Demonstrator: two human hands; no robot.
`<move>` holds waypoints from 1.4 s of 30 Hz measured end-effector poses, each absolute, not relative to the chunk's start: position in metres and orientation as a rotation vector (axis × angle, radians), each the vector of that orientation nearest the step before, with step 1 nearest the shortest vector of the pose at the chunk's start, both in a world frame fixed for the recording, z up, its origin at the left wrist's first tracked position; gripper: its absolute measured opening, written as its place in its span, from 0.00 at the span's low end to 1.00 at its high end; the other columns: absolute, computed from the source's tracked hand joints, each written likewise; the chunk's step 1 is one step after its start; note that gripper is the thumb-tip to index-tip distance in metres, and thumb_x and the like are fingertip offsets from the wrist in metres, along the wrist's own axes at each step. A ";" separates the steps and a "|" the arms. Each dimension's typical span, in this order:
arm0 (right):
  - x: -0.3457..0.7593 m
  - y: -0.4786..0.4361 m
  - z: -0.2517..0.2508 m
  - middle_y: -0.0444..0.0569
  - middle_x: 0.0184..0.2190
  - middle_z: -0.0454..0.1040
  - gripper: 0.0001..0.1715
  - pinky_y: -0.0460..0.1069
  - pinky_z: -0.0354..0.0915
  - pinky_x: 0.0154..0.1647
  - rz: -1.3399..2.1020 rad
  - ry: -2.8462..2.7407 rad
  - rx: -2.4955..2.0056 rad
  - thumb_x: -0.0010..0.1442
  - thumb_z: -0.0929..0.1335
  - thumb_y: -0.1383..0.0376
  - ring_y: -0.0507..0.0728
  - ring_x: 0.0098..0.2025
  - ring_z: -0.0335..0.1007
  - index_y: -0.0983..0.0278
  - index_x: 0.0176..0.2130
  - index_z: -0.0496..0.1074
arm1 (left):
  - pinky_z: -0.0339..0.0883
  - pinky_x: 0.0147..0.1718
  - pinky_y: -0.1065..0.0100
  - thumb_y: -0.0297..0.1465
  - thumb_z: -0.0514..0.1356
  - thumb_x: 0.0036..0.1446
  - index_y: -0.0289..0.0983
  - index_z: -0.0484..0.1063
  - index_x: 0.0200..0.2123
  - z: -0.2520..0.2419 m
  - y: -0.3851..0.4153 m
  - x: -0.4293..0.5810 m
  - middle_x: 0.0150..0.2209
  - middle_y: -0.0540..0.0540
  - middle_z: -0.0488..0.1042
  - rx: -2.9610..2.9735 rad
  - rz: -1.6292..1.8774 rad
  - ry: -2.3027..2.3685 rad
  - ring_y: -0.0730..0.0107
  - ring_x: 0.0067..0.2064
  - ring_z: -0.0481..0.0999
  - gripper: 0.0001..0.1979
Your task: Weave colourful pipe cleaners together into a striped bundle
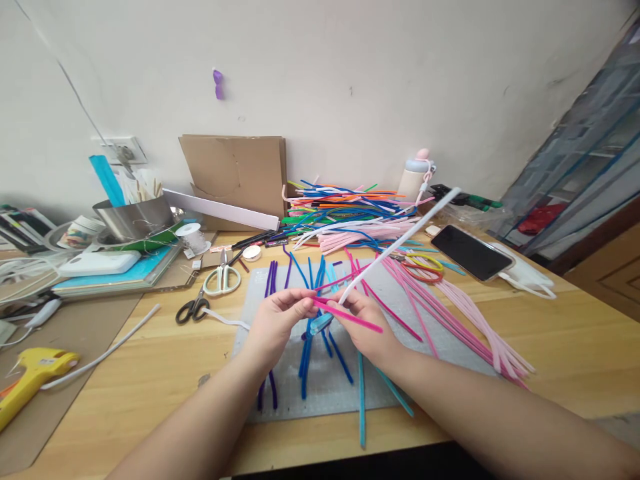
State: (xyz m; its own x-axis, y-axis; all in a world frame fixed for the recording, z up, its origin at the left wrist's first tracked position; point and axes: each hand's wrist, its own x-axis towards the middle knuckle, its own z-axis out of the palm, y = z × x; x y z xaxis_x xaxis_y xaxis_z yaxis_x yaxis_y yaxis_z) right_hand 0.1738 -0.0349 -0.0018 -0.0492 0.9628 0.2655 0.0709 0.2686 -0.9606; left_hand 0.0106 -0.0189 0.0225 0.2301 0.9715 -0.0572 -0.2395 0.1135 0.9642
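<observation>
Over a grey cutting mat (285, 400), my left hand (275, 327) pinches a bright pink pipe cleaner (357, 320) between thumb and fingers. My right hand (370, 327) closes around a white pipe cleaner (400, 243) that slants up to the right, and its fingers also meet the pink piece. Just below the hands, a small light-blue bundle (321, 323) shows, though what supports it is hidden. On the mat lie dark blue pipe cleaners (304, 373), purple ones (273, 280) and light-blue ones (362, 400). Pink strands (395, 313) fan out past my right hand.
Behind the mat, mixed pipe cleaners (350, 210) are heaped by a cardboard sheet (235, 173) and a bottle (415, 177). White-handled scissors (223, 279) and black-handled scissors (193, 310) lie left. A yellow glue gun (37, 377) sits far left, a phone (470, 252) right.
</observation>
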 end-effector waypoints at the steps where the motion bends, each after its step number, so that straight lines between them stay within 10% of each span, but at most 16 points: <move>1: 0.174 -0.035 -0.003 0.45 0.28 0.72 0.10 0.49 0.62 0.36 0.981 -1.416 -1.039 0.57 0.66 0.58 0.54 0.33 0.67 0.63 0.32 0.70 | 0.68 0.33 0.74 0.33 0.68 0.42 0.34 0.77 0.32 0.023 -0.019 0.010 0.27 0.48 0.78 1.049 1.080 0.905 0.76 0.27 0.74 0.13; 42: 0.175 -0.046 0.006 0.47 0.35 0.75 0.09 0.53 0.65 0.45 0.966 -1.404 -0.940 0.58 0.66 0.61 0.58 0.40 0.71 0.60 0.38 0.74 | 0.70 0.31 0.72 0.32 0.68 0.42 0.34 0.76 0.30 0.032 -0.024 0.012 0.25 0.48 0.78 1.162 1.099 0.963 0.72 0.27 0.76 0.11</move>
